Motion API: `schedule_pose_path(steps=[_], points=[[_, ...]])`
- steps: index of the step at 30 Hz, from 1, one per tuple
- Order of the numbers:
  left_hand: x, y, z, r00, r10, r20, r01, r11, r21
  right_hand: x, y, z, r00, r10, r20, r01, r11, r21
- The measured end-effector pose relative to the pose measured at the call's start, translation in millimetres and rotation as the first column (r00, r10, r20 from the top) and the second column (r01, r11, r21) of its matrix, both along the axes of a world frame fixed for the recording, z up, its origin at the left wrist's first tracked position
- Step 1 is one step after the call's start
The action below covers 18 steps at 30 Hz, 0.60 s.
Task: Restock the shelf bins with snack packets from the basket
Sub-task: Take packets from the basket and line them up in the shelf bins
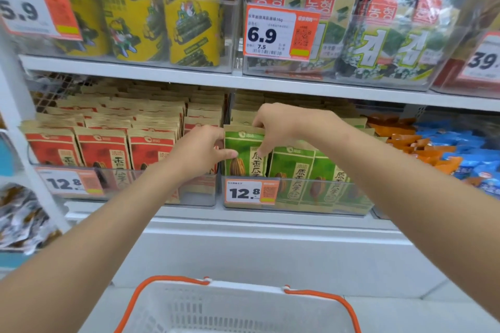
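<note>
As seen from the head view, both arms stretched forward to the lower shelf. Left hand (200, 151) clamped on the left edge of a green packet (243, 143), thumb across the front, other fingers curled behind. Right hand (278, 121) clamped on the same packet from above, fingers hooked over the top edge, thumb pressed down the front. Green packet upright at the front-left corner of a clear bin (311, 194), lower part behind the bin's front wall, raised a little above the matching green packets (293, 162) just beside it on the right. Price tag (250, 192) reading 12.8 on the bin front, under the held packet. Red packets (102, 149) in rows in the neighbouring bin to the left. Orange packets (405, 140) and blue packets (460, 149) further right. On the upper shelf, yellow cans (189, 24) on the left, seaweed packs (392, 35) on the right, a 6.9 tag (281, 32) between. White basket (243, 285) with orange handles (167, 278) at the bottom edge, below and between the arms, well apart from the hands; contents hard to tell.
</note>
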<state>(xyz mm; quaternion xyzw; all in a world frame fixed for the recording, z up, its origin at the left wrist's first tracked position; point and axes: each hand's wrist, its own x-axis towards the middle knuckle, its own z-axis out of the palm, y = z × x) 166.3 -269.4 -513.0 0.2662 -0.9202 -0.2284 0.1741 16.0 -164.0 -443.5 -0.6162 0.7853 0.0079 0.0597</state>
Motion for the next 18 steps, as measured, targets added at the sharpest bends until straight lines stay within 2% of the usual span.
schedule_pose_path(steps=[3, 8, 11, 13, 15, 18], points=[[0, 5, 0, 0.998, -0.055, -0.030, 0.058, 0.993, 0.106, 9, -6, 4, 0.989, -0.002, -0.149, 0.029, 0.983, 0.179], [-5, 15, -2, 0.999, 0.021, 0.036, -0.019, 0.998, -0.057, 7, -19, 19, 0.993, -0.031, -0.114, 0.067, 0.942, 0.329], [-5, 14, 1, 0.999, 0.017, 0.033, -0.016, 0.999, -0.047, 10, -20, 21, 0.968, 0.024, -0.249, 0.058, 0.947, 0.316], [-2, 15, 5, 0.998, 0.000, -0.065, 0.005, 0.997, 0.077, 12, -17, 21, 0.946, 0.070, -0.316, 0.019, 0.962, 0.272], [-1, 16, 7, 0.984, -0.002, -0.180, 0.046, 0.969, 0.245, 11, -14, 19, 0.944, 0.084, -0.320, -0.001, 0.968, 0.252], [-4, 9, 1, 0.990, -0.011, -0.137, 0.041, 0.974, 0.223, 14, -13, 12, 0.950, 0.089, -0.300, -0.005, 0.963, 0.270]])
